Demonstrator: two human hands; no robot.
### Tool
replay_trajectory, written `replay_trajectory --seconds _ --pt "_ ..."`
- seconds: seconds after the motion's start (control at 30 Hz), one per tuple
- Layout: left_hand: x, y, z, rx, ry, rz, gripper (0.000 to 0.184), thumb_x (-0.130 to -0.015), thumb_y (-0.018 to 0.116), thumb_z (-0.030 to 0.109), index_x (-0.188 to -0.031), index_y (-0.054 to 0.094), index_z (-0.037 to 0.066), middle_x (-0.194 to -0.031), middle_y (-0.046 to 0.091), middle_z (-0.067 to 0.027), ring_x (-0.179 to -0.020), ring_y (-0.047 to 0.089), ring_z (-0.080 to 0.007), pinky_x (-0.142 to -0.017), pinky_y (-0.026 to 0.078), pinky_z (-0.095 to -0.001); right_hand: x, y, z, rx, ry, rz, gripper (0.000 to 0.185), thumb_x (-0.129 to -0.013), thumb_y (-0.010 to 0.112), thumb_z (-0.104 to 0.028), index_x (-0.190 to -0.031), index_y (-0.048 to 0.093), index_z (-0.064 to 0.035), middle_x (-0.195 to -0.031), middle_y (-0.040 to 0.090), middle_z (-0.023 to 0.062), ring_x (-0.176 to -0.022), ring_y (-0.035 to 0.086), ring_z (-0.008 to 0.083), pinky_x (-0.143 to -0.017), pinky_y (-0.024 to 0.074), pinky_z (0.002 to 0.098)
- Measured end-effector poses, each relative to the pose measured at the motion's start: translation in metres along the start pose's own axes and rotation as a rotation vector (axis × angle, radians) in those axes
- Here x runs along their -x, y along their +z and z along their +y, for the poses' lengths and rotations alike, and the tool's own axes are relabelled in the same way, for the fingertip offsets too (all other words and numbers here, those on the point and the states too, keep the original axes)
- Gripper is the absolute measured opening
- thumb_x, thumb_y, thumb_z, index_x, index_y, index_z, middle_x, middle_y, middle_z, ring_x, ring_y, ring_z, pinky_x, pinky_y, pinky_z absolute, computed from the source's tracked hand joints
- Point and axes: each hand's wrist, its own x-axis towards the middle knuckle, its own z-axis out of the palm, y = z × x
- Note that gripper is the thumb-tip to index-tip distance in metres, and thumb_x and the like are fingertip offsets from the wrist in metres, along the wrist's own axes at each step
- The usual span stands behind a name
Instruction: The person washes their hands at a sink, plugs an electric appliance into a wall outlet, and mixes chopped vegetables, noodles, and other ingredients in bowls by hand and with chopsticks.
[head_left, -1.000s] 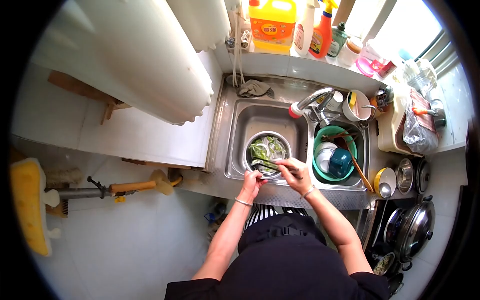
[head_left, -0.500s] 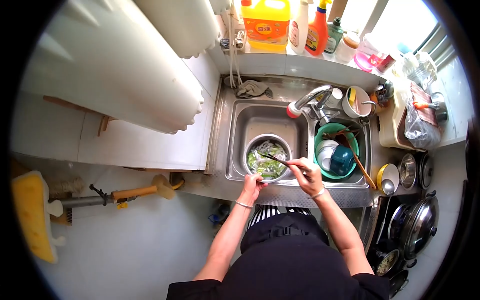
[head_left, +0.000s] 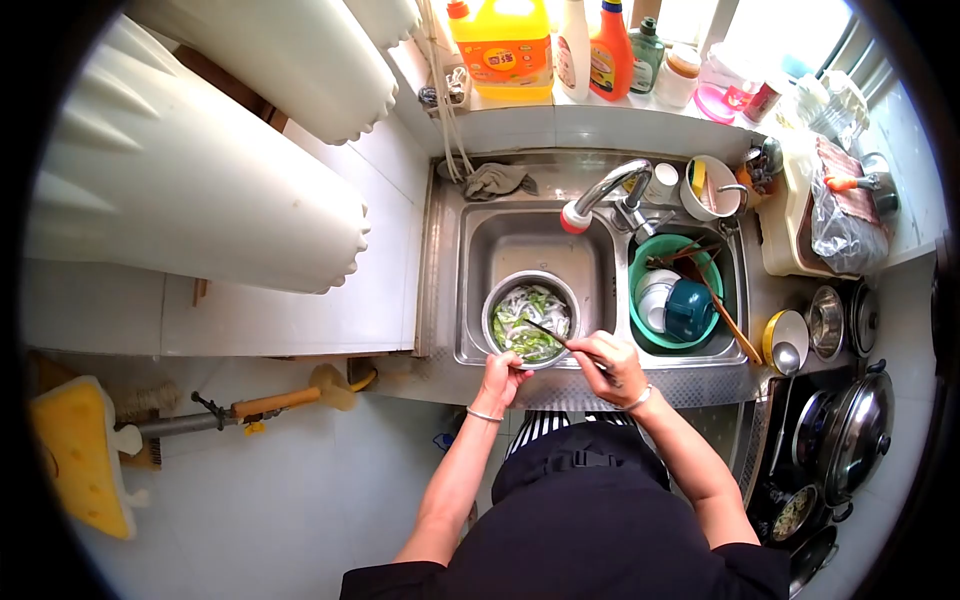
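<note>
At the left edge of the sink, a white tiled counter (head_left: 385, 230) is ending against the metal rim, with large white ruffle-edged covers (head_left: 200, 185) hanging over it. Rightward, the rectangular stainless-steel left basin (head_left: 530, 240) is holding a round, silver-coloured metal bowl (head_left: 487, 318) close to its front wall. Steel floor is showing behind the bowl, giving room toward the back, and a narrower strip is showing on its right; its left side is lying nearer the basin wall. Inside the bowl, pale and green cut pieces (head_left: 535, 318) are lying in a loose heap. The left hand (head_left: 502, 378) is closing its thumb and fingers together on the bowl's near rim. The right hand (head_left: 610, 366) is curling its fingers around slender dark chopsticks (head_left: 550, 334), which are slanting leftward over the rim, their tips reaching the pieces. Above and to the right, a curved chrome tap (head_left: 610, 180) with a red-and-white nozzle is leaning over the basin's back right corner. Beyond the divider, a round green plastic tub (head_left: 641, 268) is filling much of the right basin, holding white bowls (head_left: 655, 298) and a dark teal vessel (head_left: 688, 310).
</note>
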Motion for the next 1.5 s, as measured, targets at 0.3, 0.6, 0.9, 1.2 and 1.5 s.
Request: replay_trajectory --seconds 0.3,0.6,0.9,1.2,1.5 --pt "0.007 0.002 -0.001 0.012 0.024 -0.008 0.008 -0.069 0.05 0.001 -0.062 0.053 0.002 -0.059 0.052 -0.0043 -0.047 0.053 -0.0145 -0.043 0.05 -0.0265 0.022 -0.019 0.089 -1.15 0.691 0.579 0.018 -0.088 0.052 -0.018 -0.095 0.059 -0.0027 -0.076 0.06 0.0049 -0.061 0.06 0.0156 -0.06 0.0532 0.0288" --pt "0.023 0.01 0.01 -0.041 0.022 -0.041 0.009 -0.071 0.049 0.001 -0.064 0.054 0.002 -0.063 0.055 -0.0055 -0.052 0.056 -0.0149 -0.044 0.05 -0.0261 0.032 0.034 0.132 -1.395 0.882 0.714 0.021 -0.085 0.058 -0.022 -0.1 0.059 -0.0062 -0.079 0.061 0.0041 -0.07 0.061 0.0176 -0.067 0.0533 0.0333" --pt "0.019 0.005 0.013 -0.064 0.006 -0.027 0.007 -0.073 0.05 0.003 -0.069 0.054 0.002 -0.064 0.056 -0.0056 -0.052 0.056 -0.0146 -0.044 0.051 -0.0257 0.04 0.048 0.14 -1.413 0.928 0.75 0.021 -0.084 0.06 -0.023 -0.097 0.059 -0.0067 -0.079 0.061 0.0044 -0.069 0.062 0.0176 -0.067 0.0539 0.0327" --pt "0.021 0.004 0.014 -0.045 -0.03 -0.006 0.006 -0.073 0.051 0.004 -0.071 0.055 0.002 -0.067 0.057 -0.0069 -0.054 0.057 -0.016 -0.047 0.051 -0.0275 0.047 0.06 0.148 -1.403 0.978 0.75 0.018 -0.084 0.06 -0.023 -0.094 0.06 -0.0084 -0.078 0.062 0.004 -0.067 0.062 0.0175 -0.065 0.0537 0.0326" --pt "0.021 0.001 0.014 -0.035 -0.048 0.009 0.007 -0.074 0.05 0.004 -0.074 0.056 0.001 -0.071 0.059 -0.009 -0.057 0.058 -0.0166 -0.048 0.052 -0.0276 0.049 0.065 0.149 -1.396 1.015 0.76 0.017 -0.084 0.06 -0.023 -0.092 0.059 -0.0082 -0.077 0.06 0.0041 -0.067 0.062 0.0176 -0.065 0.0532 0.033"
